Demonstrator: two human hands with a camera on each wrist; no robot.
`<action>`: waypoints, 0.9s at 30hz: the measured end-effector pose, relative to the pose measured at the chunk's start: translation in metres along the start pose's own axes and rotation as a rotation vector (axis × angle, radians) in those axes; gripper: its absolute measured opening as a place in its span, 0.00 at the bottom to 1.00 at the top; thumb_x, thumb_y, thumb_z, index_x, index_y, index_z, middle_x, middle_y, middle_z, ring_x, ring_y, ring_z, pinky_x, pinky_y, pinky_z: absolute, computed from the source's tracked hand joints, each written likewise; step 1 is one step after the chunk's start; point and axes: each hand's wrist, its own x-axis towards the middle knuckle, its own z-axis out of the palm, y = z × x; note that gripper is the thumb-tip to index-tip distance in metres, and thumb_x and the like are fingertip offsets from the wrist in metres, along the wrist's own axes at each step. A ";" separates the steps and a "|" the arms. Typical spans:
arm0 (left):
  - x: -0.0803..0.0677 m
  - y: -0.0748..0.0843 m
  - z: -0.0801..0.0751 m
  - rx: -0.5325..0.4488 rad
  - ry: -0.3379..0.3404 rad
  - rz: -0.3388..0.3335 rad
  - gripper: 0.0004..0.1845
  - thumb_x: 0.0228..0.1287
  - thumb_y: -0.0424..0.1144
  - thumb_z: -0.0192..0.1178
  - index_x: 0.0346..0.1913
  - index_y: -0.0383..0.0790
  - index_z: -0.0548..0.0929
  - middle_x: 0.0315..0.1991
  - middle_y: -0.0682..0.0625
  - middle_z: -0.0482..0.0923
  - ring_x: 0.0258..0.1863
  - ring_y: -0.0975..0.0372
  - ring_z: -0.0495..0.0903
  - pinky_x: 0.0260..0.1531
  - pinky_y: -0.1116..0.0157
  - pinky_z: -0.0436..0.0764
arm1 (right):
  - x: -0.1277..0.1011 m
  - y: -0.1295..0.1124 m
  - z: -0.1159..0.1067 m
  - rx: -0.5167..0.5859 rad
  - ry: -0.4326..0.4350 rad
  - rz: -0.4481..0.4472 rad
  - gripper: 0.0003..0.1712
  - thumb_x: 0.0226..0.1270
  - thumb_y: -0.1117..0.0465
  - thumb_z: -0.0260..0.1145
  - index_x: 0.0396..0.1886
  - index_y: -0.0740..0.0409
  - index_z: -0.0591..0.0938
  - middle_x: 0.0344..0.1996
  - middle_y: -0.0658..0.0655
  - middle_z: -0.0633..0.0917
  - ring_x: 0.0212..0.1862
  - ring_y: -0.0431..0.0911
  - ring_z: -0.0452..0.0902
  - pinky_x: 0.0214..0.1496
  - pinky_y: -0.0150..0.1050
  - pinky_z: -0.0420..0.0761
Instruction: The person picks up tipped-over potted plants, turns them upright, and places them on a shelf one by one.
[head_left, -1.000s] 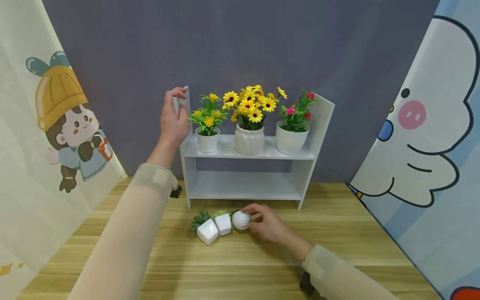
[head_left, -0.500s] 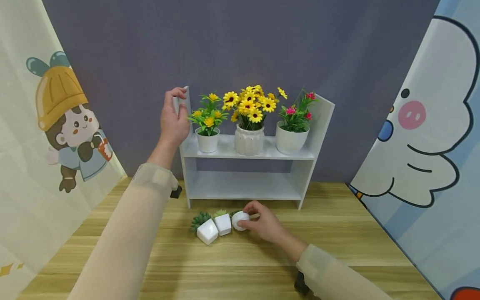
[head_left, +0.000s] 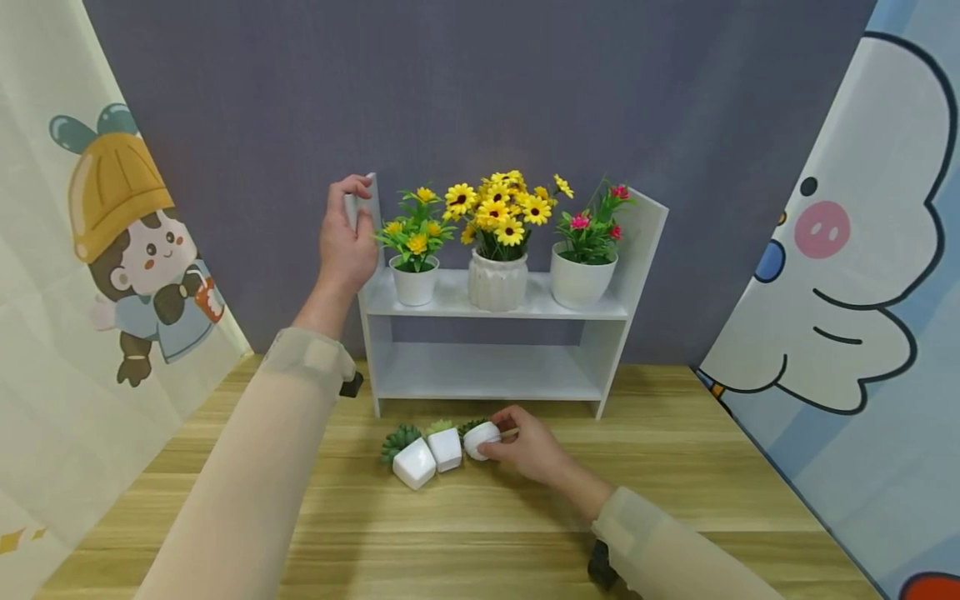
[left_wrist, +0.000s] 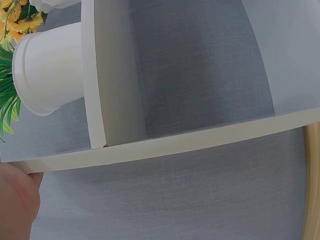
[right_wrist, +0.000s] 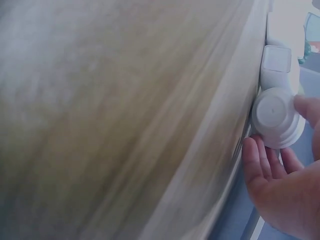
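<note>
The right hand curls its fingers round a small round white pot, which lies on its side on the tabletop just in front of the white shelf unit. Beside it, to the left, lie two square white pots with green succulents, the nearer one seemingly touching the round pot. The left hand grips the top of the shelf unit's left side panel, fingers wrapped over its edge. Three flower pots stand upright on the upper shelf.
</note>
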 end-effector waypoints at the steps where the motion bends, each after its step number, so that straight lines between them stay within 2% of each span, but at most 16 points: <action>1: 0.000 0.000 0.000 0.001 -0.002 -0.003 0.09 0.86 0.28 0.43 0.60 0.36 0.69 0.78 0.45 0.73 0.84 0.62 0.65 0.82 0.59 0.66 | 0.000 0.000 0.000 -0.001 -0.004 0.006 0.28 0.65 0.62 0.83 0.59 0.67 0.80 0.53 0.64 0.88 0.50 0.53 0.89 0.48 0.42 0.90; 9: -0.001 0.000 0.001 -0.007 -0.001 -0.010 0.09 0.86 0.28 0.43 0.60 0.37 0.69 0.78 0.45 0.73 0.84 0.62 0.65 0.82 0.58 0.67 | -0.001 0.001 -0.004 -0.034 -0.028 0.019 0.31 0.63 0.63 0.83 0.61 0.71 0.81 0.53 0.65 0.89 0.50 0.52 0.89 0.46 0.39 0.89; 14: 0.000 0.001 0.001 -0.010 0.006 -0.005 0.10 0.85 0.27 0.43 0.61 0.35 0.69 0.77 0.46 0.74 0.84 0.61 0.66 0.84 0.56 0.65 | -0.001 0.005 -0.004 0.011 -0.038 0.025 0.32 0.63 0.65 0.82 0.63 0.71 0.80 0.54 0.66 0.88 0.51 0.52 0.88 0.47 0.39 0.89; 21: 0.000 0.001 0.001 -0.014 0.008 -0.009 0.10 0.85 0.27 0.43 0.61 0.35 0.69 0.77 0.46 0.74 0.84 0.62 0.66 0.78 0.60 0.69 | -0.004 0.009 -0.006 0.047 -0.057 -0.012 0.33 0.63 0.69 0.82 0.63 0.73 0.77 0.51 0.67 0.88 0.49 0.51 0.88 0.48 0.35 0.87; 27: 0.000 0.001 0.000 -0.004 0.006 -0.016 0.10 0.85 0.28 0.43 0.60 0.37 0.69 0.78 0.48 0.74 0.84 0.63 0.66 0.75 0.60 0.69 | -0.007 0.011 -0.008 0.062 -0.078 -0.001 0.36 0.62 0.68 0.82 0.66 0.75 0.75 0.51 0.66 0.88 0.50 0.50 0.86 0.47 0.34 0.86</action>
